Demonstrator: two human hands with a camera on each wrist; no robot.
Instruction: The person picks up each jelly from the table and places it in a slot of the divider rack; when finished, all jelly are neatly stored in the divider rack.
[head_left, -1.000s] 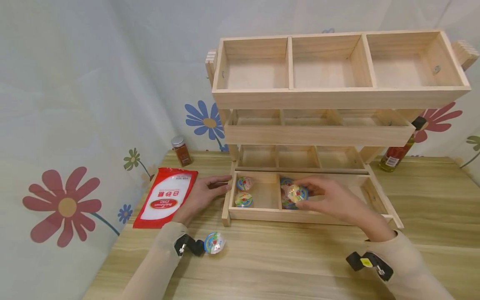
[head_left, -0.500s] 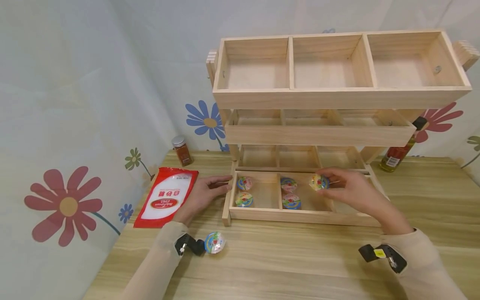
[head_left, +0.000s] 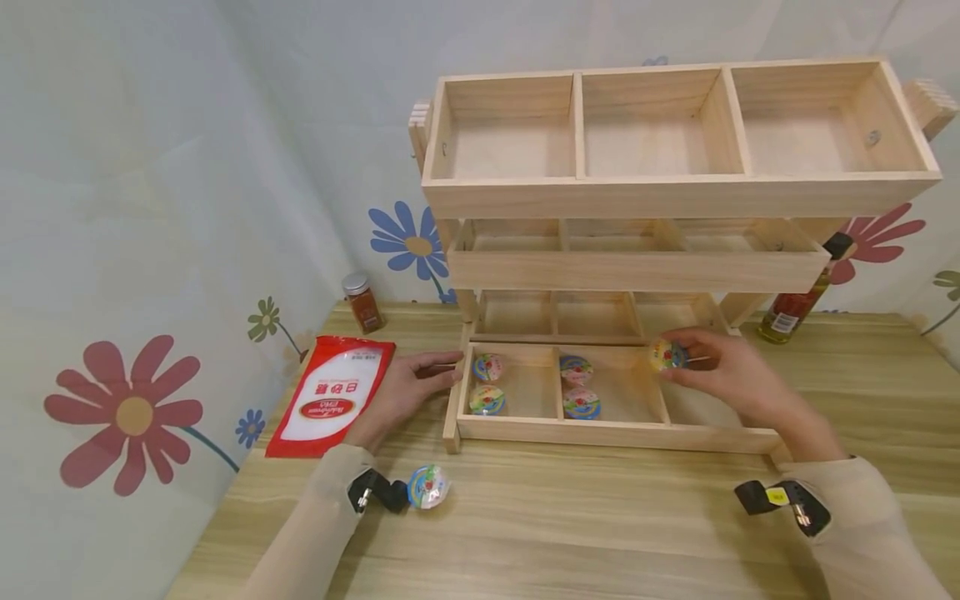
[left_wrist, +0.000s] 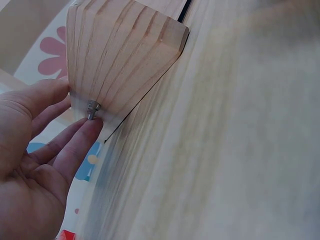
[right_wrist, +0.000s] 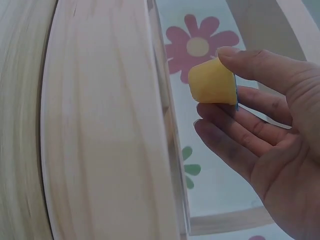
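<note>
My right hand pinches a small yellow jelly cup above the bottom tier, near the divider between the middle and right compartments. In the right wrist view the jelly cup lies sideways between thumb and fingers, its blue-edged lid toward the palm. My left hand touches the left side of the wooden rack. In the left wrist view its fingertips rest on the side panel by a metal bolt. Two jelly cups sit in the left compartment and two jelly cups in the middle one.
Another jelly cup lies on the table by my left wrist. A red and white sugar bag lies left of the rack, with a spice jar behind it. An oil bottle stands at right. Upper tiers overhang the bottom one.
My right hand has moved right with the jelly cup, from over the middle compartment to beside the right one, uncovering two jelly cups there. My left hand has stayed in place.
</note>
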